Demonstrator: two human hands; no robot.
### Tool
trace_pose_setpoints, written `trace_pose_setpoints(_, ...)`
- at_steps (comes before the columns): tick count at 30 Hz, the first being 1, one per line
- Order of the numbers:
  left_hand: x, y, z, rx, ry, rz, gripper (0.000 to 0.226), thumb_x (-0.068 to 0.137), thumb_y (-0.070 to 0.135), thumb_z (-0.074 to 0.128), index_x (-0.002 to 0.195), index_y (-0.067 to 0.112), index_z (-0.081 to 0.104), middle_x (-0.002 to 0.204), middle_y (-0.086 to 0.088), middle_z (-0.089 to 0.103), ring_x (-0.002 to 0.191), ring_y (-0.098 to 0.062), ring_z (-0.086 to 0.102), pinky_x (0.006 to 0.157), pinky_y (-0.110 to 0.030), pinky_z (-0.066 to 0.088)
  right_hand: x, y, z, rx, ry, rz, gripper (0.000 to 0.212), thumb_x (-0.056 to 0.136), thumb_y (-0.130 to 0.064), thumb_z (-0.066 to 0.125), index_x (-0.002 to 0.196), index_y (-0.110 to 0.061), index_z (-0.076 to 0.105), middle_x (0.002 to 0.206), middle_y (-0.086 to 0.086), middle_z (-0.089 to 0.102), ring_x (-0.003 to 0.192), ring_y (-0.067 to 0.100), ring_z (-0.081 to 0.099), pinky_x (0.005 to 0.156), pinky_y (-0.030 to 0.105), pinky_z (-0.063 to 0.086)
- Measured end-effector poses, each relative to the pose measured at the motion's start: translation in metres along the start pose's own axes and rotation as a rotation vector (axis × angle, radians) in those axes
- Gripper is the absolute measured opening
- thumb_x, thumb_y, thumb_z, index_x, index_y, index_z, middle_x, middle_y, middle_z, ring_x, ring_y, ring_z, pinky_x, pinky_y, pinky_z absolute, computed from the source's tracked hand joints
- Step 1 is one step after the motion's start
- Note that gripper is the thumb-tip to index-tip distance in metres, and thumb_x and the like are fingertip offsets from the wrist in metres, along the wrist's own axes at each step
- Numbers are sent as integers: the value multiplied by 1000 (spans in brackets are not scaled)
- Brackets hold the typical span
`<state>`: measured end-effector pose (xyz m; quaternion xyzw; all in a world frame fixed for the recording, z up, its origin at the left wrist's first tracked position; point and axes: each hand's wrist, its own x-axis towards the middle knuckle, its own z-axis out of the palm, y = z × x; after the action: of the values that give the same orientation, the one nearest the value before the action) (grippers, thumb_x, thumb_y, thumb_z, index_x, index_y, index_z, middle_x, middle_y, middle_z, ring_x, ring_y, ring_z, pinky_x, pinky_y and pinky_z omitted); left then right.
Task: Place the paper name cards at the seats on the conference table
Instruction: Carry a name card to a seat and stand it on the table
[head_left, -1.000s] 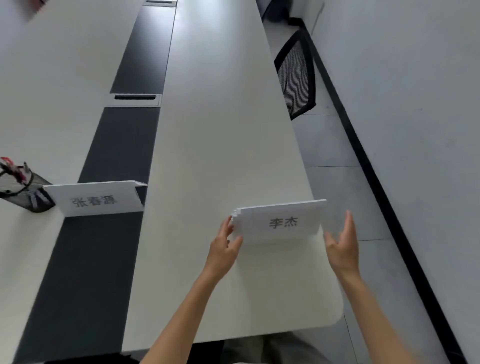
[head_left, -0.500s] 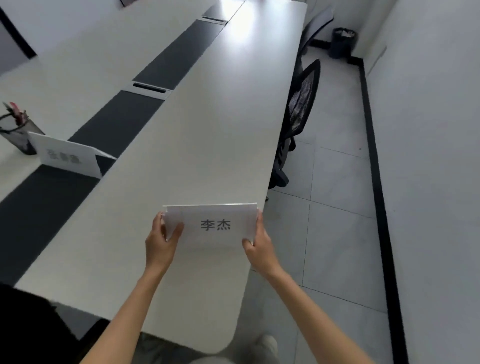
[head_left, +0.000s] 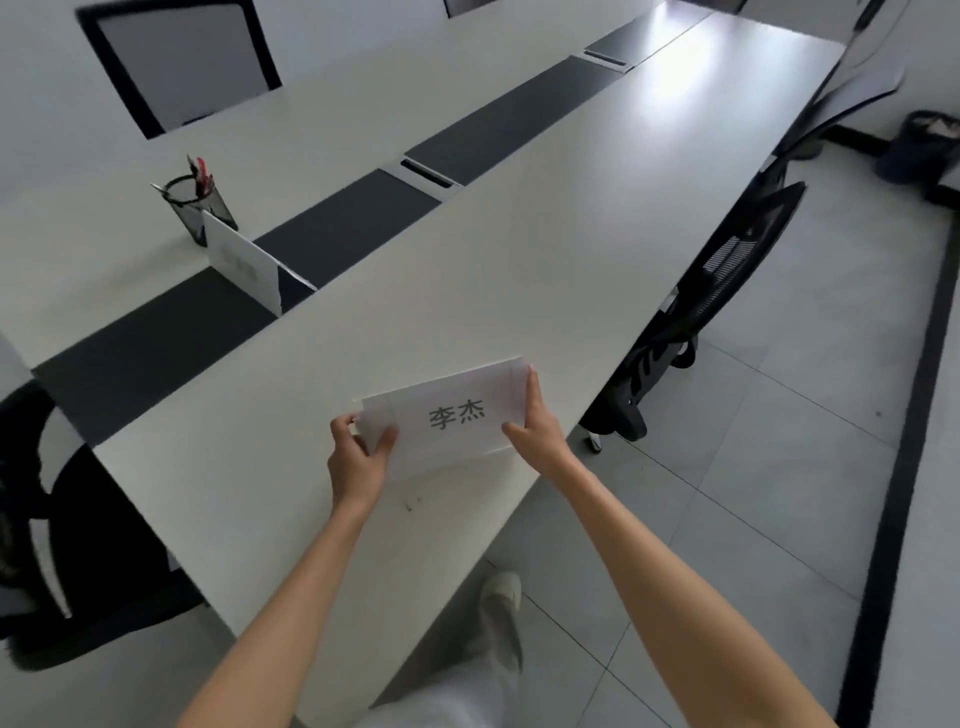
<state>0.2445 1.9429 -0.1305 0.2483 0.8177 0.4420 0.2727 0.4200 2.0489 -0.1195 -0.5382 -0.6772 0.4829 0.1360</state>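
Note:
A folded white paper name card (head_left: 452, 413) with two printed characters is held over the near right part of the long white conference table (head_left: 545, 218). My left hand (head_left: 358, 457) grips its left end, thumb on the front. Its right end is pinched by my right hand (head_left: 535, 421). Whether the card's lower edge touches the tabletop cannot be told. A second white name card (head_left: 244, 265) stands folded on the dark centre strip, farther left.
A black mesh pen holder (head_left: 197, 208) stands behind the second card. One black mesh chair (head_left: 717, 306) is tucked at the table's right side, another black chair (head_left: 78, 519) at the near left end. A bin (head_left: 919, 145) sits far right on the tiled floor.
My right hand, open beside the card a second ago, has closed on its right end. Both hands now hold it, and my view has swung left along the table.

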Motion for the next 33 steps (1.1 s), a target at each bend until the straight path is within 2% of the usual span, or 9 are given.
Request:
trace_pose_setpoints(10,59,40,48,-64,139,-145,50,80,26,64,116,5,35,92,-22,57,91,-37,59,69,-32,37,127,-31,-38,-155,-116,-162,71,90,-11,47,144,-11,1,154,11,19,137,30,29,105,32,28)
trace_pose_setpoints(16,72,49,51,33,270,-136,64,75,23,70,128,6,38,115,-21,49,103,-29,51,86,-32,38,187,-49,-48,-188,-301,-241,67,91,-18,48,144,-16,8,147,16,34,132,33,36,107,39,30)
trace_pose_setpoints(19,74,53,54,-12,308,-58,51,83,20,61,130,12,43,128,-12,50,108,-15,46,95,-27,35,216,-54,-53,-141,-407,-305,65,88,-16,53,142,-25,17,145,12,39,130,28,40,108,42,34)
trace_pose_setpoints(21,75,56,59,-140,337,-94,39,90,22,49,129,15,45,133,-4,49,117,-14,46,98,-26,34,232,-56,-58,-109,-489,-346,56,88,-14,54,138,-23,30,138,8,46,122,20,44,104,32,36)
trace_pose_setpoints(23,76,58,66,-200,403,-115,34,92,21,44,125,16,48,129,0,51,120,-17,47,99,-26,34,248,-57,-63,-148,-581,-399,45,89,-15,52,132,-20,38,128,4,53,115,19,48,95,25,35)
trace_pose_setpoints(26,77,62,74,-214,497,-123,19,92,21,45,107,24,56,115,1,57,116,-28,53,88,-18,39,269,-57,-69,-202,-658,-497,36,89,-21,52,124,-24,45,117,3,60,107,29,54,96,38,42)
trace_pose_setpoints(28,76,70,72,-196,526,-102,14,90,24,49,96,33,57,109,1,60,114,-29,55,86,-14,40,276,-62,-73,-148,-684,-528,33,88,-20,53,120,-26,50,114,-6,62,105,22,56,100,43,42)
trace_pose_setpoints(30,74,90,65,-176,561,-55,11,87,31,51,92,39,57,104,15,64,113,-22,55,92,-20,40,281,-76,-83,-45,-695,-558,33,86,-15,55,113,-35,54,109,-19,60,105,10,55,101,38,43)
trace_pose_setpoints(33,85,143,55,-181,597,51,15,79,46,51,90,43,59,97,33,63,106,-7,56,91,-15,41,303,-110,-110,46,-685,-647,41,85,-13,58,106,-48,53,109,-26,59,110,8,56,101,32,42)
